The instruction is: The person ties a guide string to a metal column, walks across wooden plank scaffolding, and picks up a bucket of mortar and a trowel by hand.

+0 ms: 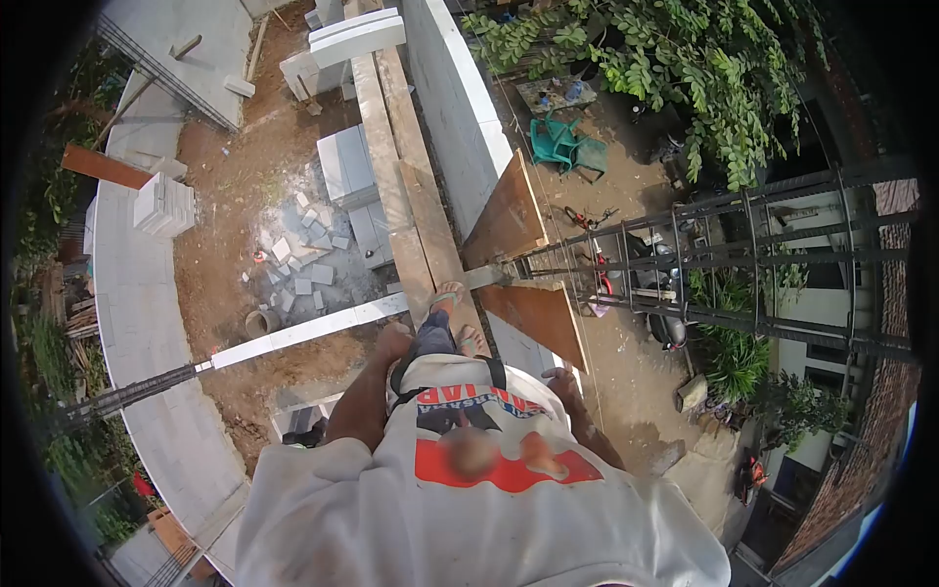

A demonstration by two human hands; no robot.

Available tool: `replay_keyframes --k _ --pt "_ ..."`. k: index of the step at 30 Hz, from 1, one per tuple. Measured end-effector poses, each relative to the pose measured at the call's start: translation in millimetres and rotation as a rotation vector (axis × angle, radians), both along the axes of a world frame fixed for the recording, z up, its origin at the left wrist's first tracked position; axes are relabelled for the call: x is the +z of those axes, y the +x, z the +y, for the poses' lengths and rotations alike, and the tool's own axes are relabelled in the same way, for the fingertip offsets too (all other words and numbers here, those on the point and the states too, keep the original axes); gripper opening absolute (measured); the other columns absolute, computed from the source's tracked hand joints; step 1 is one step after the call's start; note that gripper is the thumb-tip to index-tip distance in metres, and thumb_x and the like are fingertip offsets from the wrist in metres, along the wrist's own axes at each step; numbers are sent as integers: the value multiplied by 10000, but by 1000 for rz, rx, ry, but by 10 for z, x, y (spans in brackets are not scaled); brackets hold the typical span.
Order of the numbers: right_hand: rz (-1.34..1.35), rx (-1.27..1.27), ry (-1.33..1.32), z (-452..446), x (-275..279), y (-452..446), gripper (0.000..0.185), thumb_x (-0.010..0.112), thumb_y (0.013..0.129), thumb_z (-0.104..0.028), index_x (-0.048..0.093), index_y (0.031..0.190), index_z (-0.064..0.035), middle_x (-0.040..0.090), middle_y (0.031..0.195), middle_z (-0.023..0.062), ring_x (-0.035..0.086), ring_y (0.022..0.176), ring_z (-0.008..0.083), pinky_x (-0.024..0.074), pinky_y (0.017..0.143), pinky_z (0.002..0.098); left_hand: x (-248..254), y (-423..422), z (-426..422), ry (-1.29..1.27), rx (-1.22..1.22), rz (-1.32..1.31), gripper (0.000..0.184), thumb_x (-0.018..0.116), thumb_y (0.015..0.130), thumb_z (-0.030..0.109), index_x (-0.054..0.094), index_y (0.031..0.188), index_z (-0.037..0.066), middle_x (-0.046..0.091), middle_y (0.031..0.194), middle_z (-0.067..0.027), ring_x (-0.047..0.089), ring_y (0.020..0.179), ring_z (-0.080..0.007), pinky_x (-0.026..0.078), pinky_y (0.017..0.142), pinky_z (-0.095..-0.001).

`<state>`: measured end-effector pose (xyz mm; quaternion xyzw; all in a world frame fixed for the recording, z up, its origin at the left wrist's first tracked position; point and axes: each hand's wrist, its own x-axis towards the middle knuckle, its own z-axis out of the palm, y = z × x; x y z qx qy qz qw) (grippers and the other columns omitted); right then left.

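My left hand (pixel 393 340) hangs beside my left thigh, near the white block course (pixel 303 333); its fingers are too small and foreshortened to make out. On the other side, my right hand (pixel 561 383) is held near my hip with its fingers apart and nothing visible in it. Between the hands, my feet in sandals (pixel 448 293) stand on long wooden planks (pixel 423 210). Just ahead of my feet, brown boards (pixel 509 210) lean by the wall on the right.
White blocks (pixel 357 37) lie across the planks ahead. Below left are stacked blocks (pixel 347 166) and broken pieces (pixel 303 240). A rebar cage (pixel 714 274) extends right. Green chairs (pixel 567 147), a motorbike (pixel 668 328) and leafy branches (pixel 675 68) are beyond the wall (pixel 455 117).
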<state>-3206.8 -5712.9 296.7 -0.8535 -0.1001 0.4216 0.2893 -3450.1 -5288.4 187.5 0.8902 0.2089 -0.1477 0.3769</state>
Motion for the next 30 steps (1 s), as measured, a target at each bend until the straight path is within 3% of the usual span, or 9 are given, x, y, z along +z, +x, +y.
replay_keyframes --k 6,9,12,14,17,23,27,28,30 --pt "59 1 -40 82 41 23 287 521 797 12 726 994 -24 713 754 118 682 655 181 540 613 339 252 6 -59 -235 367 210 170 614 756 157 705 754 14 695 837 -187 692 836 -359 554 757 -432" --pt "89 -10 -20 65 -94 32 262 543 793 -6 731 974 -30 703 725 92 665 631 164 527 591 331 230 -43 -8 64 -88 61 166 613 741 160 713 728 29 703 834 -145 701 838 -331 568 771 -414" --pt "139 -67 65 38 -281 41 256 574 778 -34 740 973 -36 698 710 82 647 613 150 516 581 323 96 -63 -19 -2 39 83 157 605 735 151 722 731 46 711 855 -122 704 851 -319 572 777 -408" --pt "175 -54 27 46 -358 66 258 601 757 -48 750 968 -40 699 709 72 635 607 137 509 575 315 45 -75 50 380 -455 -67 164 602 734 162 728 749 58 706 851 -113 703 868 -317 568 780 -411" --pt "156 -27 13 102 -289 106 244 616 742 -46 759 938 -42 705 719 75 636 609 134 510 579 314 33 -55 71 362 -475 -77 162 613 727 165 729 757 56 699 853 -122 698 869 -323 563 780 -422" --pt "123 14 -12 279 17 193 274 563 731 31 771 894 -42 704 718 78 637 625 135 509 594 311 -80 -39 38 374 -402 -137 149 645 697 179 733 707 59 697 811 -138 700 828 -318 561 740 -433" --pt "222 -18 42 186 -112 302 316 500 744 57 769 877 -41 692 678 92 625 602 144 502 588 307 509 179 -23 -69 195 189 260 562 793 221 741 847 39 714 920 -203 686 927 -388 544 825 -469" --pt "146 12 50 210 -57 301 295 513 749 51 766 866 -43 693 675 87 629 592 146 511 597 308 -234 -24 3 52 -70 82 285 542 811 249 733 882 50 701 967 -224 666 958 -410 529 854 -483" --pt "16 54 34 195 -108 292 228 568 743 33 758 837 -50 702 686 83 648 595 147 529 617 312 -266 -4 -12 29 -29 159 293 552 805 258 740 893 52 706 990 -224 668 991 -402 532 860 -475"
